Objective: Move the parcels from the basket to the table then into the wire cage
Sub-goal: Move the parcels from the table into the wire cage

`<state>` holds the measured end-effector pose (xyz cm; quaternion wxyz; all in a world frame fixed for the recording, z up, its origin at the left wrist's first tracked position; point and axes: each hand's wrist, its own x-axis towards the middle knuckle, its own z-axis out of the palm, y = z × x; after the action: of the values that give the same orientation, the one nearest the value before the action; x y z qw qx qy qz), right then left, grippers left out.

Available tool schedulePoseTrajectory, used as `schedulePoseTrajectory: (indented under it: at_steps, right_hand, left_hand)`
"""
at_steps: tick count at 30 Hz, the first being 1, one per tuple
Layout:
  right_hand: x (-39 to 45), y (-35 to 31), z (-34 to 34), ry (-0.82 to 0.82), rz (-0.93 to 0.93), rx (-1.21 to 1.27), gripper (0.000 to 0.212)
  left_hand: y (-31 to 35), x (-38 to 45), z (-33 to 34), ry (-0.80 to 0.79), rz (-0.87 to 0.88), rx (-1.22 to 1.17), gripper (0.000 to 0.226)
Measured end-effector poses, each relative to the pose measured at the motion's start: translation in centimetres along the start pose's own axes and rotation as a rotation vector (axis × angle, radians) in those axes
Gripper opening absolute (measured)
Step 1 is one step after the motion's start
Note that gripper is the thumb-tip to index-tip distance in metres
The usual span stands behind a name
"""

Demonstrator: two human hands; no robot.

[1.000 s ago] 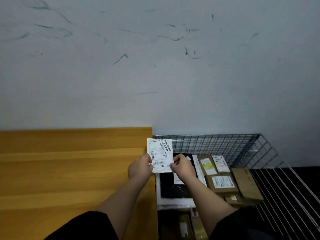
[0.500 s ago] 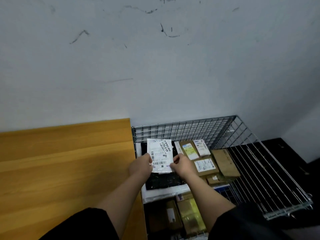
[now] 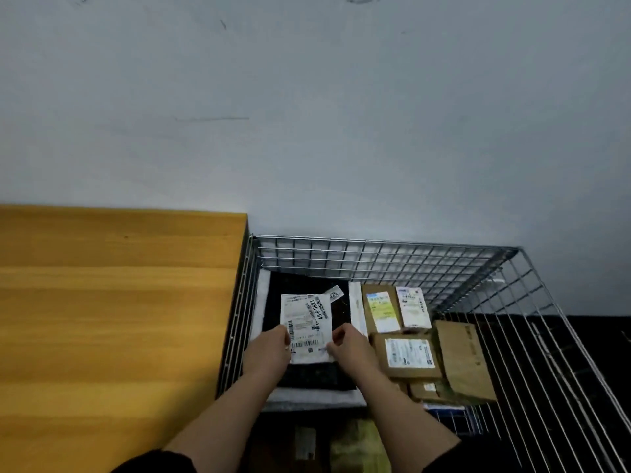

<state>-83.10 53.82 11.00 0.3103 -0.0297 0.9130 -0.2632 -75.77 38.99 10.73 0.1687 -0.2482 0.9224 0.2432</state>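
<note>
A small white parcel (image 3: 306, 325) with a barcode label is held over the wire cage (image 3: 375, 257). My left hand (image 3: 269, 349) pinches its lower left edge and my right hand (image 3: 348, 346) pinches its lower right edge. Below it in the cage lies a large black parcel (image 3: 307, 288) with a white border. To the right in the cage lie several brown cardboard parcels (image 3: 406, 356) with labels. The wooden table (image 3: 116, 302) is on the left, beside the cage. The basket is out of view.
A grey wall (image 3: 307, 114) rises behind the table and the cage. More parcels (image 3: 355, 445) lie in the dark space below the cage's near edge. The cage's right side is slanted wire bars (image 3: 532, 353) over a dark floor.
Both hands have carried the white parcel from the table's edge to the right and down, over the black parcel in the cage. The camera has tilted down and right.
</note>
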Motion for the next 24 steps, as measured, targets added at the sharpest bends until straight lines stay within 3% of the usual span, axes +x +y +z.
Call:
schedulePoseTrajectory:
  at_steps: [6,11,20,24]
  right_hand:
    - [8.9,6.8,2.9,-0.111,0.013,-0.038,0.024]
    - [14.5,8.7,5.9,-0.138,0.01,-0.027,0.022]
    - [21.5,7.9,9.4,-0.043,-0.013,0.055,0.024]
    - [21.7,7.8,10.5,0.066,-0.053,-0.083,0.033]
  left_hand:
    - [1.8,6.3,8.3,-0.021,-0.111,0.063,0.021]
    - [0.6,10.7,12.1,-0.012,-0.134,0.114,0.027]
    - [-1.5,16.9,15.2,0.039,-0.096,0.142,0.046]
    - [-2.3,16.7,16.2,0.095,-0.142,0.127,0.052]
